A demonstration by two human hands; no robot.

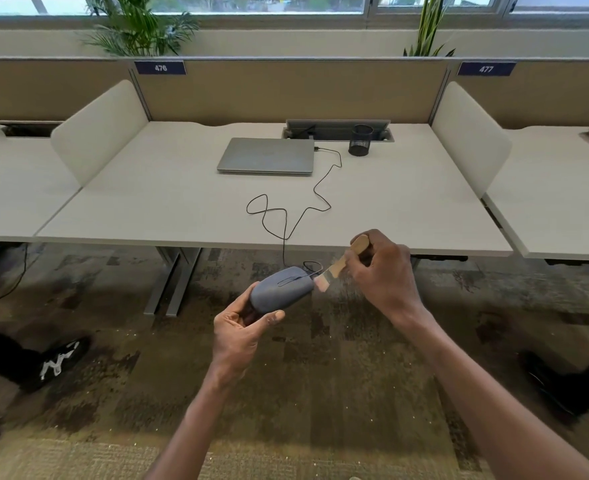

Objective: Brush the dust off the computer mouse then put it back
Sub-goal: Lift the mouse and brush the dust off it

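Observation:
My left hand (241, 329) grips a grey wired computer mouse (281, 289) from below, in front of the desk and above the carpet. The mouse's black cable (288, 216) runs up over the desk edge in loops to a closed silver laptop (267, 155). My right hand (383, 271) holds the wooden handle of a small brush (341, 265). The brush's pale bristles touch the front right end of the mouse and look blurred.
The white desk (182, 202) has side dividers and a tan back panel. A black mesh pen cup (360, 140) stands beside a cable tray at the back. Other people's dark shoes (61, 362) show on the carpet at left and right.

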